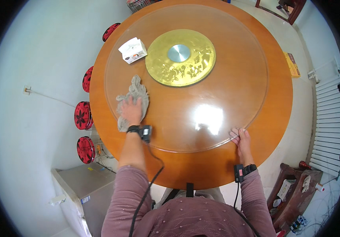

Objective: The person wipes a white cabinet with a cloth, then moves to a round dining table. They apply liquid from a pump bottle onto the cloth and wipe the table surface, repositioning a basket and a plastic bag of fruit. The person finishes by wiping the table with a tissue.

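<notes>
My left hand [132,110] presses a crumpled grey cloth [140,91] down onto the left part of a round clear glass turntable top [175,118]. Its palm covers the middle of the cloth. At the near right, my right hand [241,137] pinches the rim of the glass, thumb on top and fingers seen through it beneath. The glass lies over a round orange-brown wooden table [276,89]. Beyond my hands, a gold patterned disc [161,44] with a silver centre is seen at the middle of the glass. A white tissue pack [132,50] stands left of the disc.
Red-and-black round stools [83,115] line the table's left side. A grey-topped cabinet [86,180] stands at the near left. To the right are a white radiator [328,124] and a dark wooden stand [296,195] holding small items. Black cables run from both wrists.
</notes>
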{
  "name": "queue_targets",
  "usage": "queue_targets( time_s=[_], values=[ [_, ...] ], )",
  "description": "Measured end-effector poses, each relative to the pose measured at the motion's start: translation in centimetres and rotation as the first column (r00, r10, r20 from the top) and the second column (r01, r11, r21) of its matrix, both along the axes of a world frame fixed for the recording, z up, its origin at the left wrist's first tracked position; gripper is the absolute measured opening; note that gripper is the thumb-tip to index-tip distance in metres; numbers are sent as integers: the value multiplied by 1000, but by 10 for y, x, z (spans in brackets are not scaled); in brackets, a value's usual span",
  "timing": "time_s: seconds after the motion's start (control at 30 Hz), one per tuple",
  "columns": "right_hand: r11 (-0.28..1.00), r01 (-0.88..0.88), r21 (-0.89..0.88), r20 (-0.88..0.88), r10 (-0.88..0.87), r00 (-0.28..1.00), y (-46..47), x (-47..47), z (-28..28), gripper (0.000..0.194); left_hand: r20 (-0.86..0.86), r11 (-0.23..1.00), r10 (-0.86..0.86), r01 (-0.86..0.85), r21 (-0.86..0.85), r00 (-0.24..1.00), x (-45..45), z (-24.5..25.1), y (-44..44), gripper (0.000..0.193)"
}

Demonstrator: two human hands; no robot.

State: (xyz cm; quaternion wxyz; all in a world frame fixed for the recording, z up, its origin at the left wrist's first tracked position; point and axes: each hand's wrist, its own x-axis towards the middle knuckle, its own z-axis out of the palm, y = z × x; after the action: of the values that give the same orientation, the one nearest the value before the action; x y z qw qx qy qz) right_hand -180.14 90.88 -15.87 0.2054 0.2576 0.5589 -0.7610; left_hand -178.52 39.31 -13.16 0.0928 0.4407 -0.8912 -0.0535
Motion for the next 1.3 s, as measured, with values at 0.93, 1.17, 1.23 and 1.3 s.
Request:
queue_targets(
  time_s=[0.93, 1.17, 1.23, 1.3],
  values=[
    [995, -60, 83, 4, 60, 998, -8, 11, 10, 23, -258, 729, -614, 661, 178, 746, 75, 23, 206, 42],
    [994, -60, 92, -3, 60, 998, -7, 11, 12, 23, -278, 261, -923, 963, 65, 268, 102, -11, 222, 53],
    [989, -110, 95, 19, 109, 994, -9, 10, 14, 21, -248, 550, -833, 787, -281, 494, 91, -30, 165, 32],
    [985, -129, 118, 34, 126, 991, -9, 13, 18, 21, -123, 759, -644, 651, 26, 755, 89, -26, 71, 23]
  ],
)
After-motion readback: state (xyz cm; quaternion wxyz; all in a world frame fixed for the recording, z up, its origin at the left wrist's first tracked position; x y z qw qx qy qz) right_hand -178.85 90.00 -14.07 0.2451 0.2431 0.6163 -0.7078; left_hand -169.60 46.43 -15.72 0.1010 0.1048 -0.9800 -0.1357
